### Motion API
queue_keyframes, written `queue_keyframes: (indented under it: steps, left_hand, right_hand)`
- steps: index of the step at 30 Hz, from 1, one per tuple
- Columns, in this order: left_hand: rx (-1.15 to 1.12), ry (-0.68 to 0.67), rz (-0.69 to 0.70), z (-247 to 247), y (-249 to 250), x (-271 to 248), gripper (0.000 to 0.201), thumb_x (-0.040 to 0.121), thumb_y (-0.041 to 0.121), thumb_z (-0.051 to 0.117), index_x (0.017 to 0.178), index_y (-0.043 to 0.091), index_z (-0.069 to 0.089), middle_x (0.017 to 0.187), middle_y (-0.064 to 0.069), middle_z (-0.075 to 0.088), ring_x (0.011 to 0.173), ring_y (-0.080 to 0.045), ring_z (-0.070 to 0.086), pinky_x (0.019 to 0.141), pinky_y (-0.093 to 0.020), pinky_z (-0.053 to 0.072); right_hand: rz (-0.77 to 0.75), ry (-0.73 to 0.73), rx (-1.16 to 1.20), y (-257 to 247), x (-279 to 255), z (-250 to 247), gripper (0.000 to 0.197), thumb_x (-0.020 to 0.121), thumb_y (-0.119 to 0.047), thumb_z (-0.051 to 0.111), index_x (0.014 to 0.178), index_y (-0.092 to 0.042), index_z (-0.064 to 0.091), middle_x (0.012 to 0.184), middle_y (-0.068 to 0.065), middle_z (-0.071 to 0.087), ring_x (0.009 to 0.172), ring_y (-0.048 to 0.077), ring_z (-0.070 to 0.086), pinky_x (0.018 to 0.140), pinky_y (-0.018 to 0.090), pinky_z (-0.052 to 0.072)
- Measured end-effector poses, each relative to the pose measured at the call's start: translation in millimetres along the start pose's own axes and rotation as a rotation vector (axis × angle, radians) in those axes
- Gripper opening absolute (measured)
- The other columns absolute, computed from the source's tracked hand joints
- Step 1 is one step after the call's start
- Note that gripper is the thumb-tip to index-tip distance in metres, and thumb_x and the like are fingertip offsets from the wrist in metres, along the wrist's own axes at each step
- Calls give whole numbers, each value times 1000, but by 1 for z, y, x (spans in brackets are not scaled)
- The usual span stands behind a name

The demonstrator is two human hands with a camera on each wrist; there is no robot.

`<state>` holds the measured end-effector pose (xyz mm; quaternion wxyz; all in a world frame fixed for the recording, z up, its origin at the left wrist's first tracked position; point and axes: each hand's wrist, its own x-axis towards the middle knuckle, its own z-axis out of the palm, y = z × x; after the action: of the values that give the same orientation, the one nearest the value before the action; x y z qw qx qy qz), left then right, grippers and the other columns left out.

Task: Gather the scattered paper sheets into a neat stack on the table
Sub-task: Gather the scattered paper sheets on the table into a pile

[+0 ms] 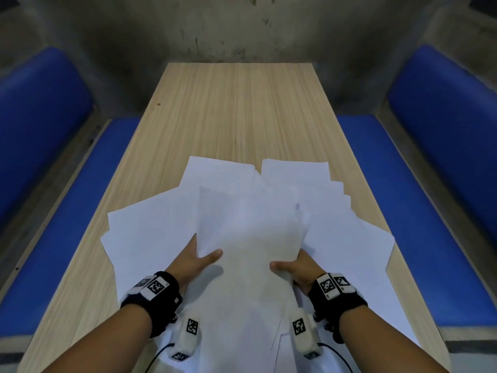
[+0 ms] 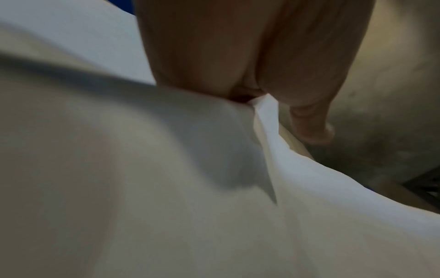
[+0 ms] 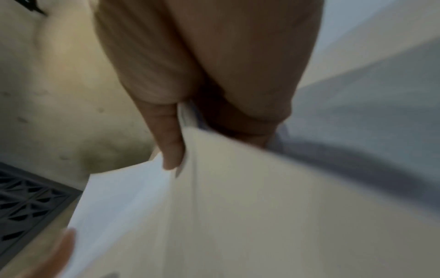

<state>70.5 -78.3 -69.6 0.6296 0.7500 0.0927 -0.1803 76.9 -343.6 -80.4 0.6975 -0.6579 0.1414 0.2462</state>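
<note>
Several white paper sheets (image 1: 322, 211) lie fanned out and overlapping on the near half of the wooden table (image 1: 236, 109). A bundle of sheets (image 1: 250, 238) is lifted above them, held from both sides. My left hand (image 1: 199, 261) pinches its left edge, thumb on top and fingers hidden beneath. My right hand (image 1: 293, 267) pinches the right edge the same way. In the left wrist view the held paper (image 2: 269, 120) sits between thumb and fingers of my left hand (image 2: 252, 90). In the right wrist view the thumb of my right hand (image 3: 181, 120) presses on the bundle (image 3: 238, 188).
Blue padded benches (image 1: 419, 200) run along both sides of the table, the left one (image 1: 67, 200) close to the table edge. A grey concrete wall (image 1: 228, 30) stands behind the far end. The far half of the table shows bare wood.
</note>
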Motion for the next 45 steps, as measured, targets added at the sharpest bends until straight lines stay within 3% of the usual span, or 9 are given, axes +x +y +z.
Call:
queue_keyframes:
  steps: [7, 11, 13, 15, 18, 23, 27, 31, 45]
  left_hand:
    - [-234, -59, -39, -5, 12, -11, 98, 37, 52, 93, 120, 10, 65, 115, -5, 76, 103, -17, 72, 80, -23, 56]
    - [-157, -15, -27, 13, 23, -14, 48, 67, 37, 84, 106, 12, 70, 96, 0, 79, 93, -21, 72, 72, -22, 55]
    - [-40, 313, -47, -1, 18, -17, 31, 82, 39, 70, 101, 14, 69, 97, 1, 73, 97, -26, 66, 75, -24, 54]
    - [268, 638, -232, -30, -5, -23, 69, 70, 59, 69, 124, 17, 59, 133, -7, 56, 124, -32, 52, 100, -41, 44]
    - [516, 731, -535, -56, -35, -40, 117, 48, 71, 71, 144, 20, 25, 152, -14, 28, 137, -39, 30, 108, -59, 31]
    - [341, 749, -458, -60, -19, -39, 128, 65, 23, 87, 154, 28, -4, 147, -25, 33, 121, -47, 50, 89, -47, 49]
    - [221, 756, -454, -79, -20, -38, 86, 68, 6, 82, 140, -3, 36, 131, -25, 59, 113, -43, 61, 92, -41, 49]
    - [126, 621, -373, -96, -3, -45, 27, 78, 0, 72, 104, 1, 63, 103, -18, 67, 87, -33, 63, 79, -36, 48]
    - [177, 800, -233, -169, -3, -89, 24, 85, -8, 63, 109, -6, 63, 101, -25, 65, 89, -35, 62, 89, -53, 48]
  right_hand:
    - [-61, -31, 288, -24, -14, -9, 77, 30, -30, 94, 102, -16, 69, 91, 1, 78, 83, 16, 75, 65, 26, 59]
    - [15, 142, 68, -14, -15, -5, 49, 66, 4, 78, 112, -1, 62, 98, 12, 74, 78, 21, 71, 67, 31, 57]
    - [-6, 276, 54, -13, -19, -18, 36, 80, 9, 63, 114, -2, 57, 102, 16, 68, 80, 22, 66, 69, 32, 53]
    - [-19, 393, 88, -16, -24, -33, 37, 85, 9, 57, 121, 2, 53, 114, 21, 65, 87, 28, 62, 79, 37, 50]
    - [-19, 535, 82, -22, -30, -43, 42, 87, 11, 51, 129, 10, 46, 126, 24, 57, 103, 33, 56, 87, 33, 39]
    - [42, 626, 17, -14, -21, -37, 40, 86, 11, 51, 126, 7, 50, 124, 27, 58, 100, 35, 57, 88, 37, 41]
    - [80, 621, -41, -5, -13, -37, 36, 84, 7, 53, 119, 3, 55, 111, 21, 63, 89, 32, 57, 88, 43, 48]
    - [92, 593, -118, -6, -13, -39, 35, 85, 5, 54, 120, 4, 55, 101, 20, 61, 87, 31, 55, 82, 38, 47]
    - [62, 554, -208, -14, -19, -38, 35, 84, 10, 50, 118, 9, 56, 100, 21, 59, 95, 36, 56, 84, 37, 44]
